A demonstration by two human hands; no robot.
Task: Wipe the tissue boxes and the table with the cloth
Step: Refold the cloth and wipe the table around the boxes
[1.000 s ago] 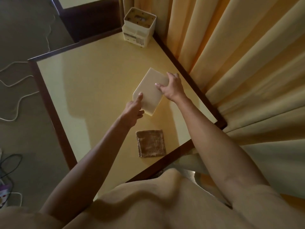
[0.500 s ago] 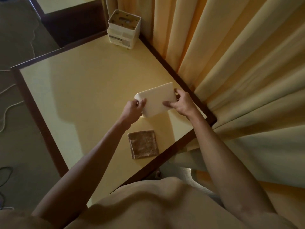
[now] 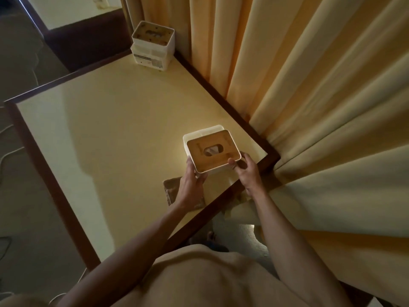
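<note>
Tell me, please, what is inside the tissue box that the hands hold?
Through the oval slot in the wooden lid of the tissue box, a bit of white tissue shows. How much tissue lies below stays hidden by the lid and walls.

A room in a home: long yellow curtains (image 3: 309, 85) hang beside a surface (image 3: 124, 129), with carpet (image 3: 26, 207) below.
</note>
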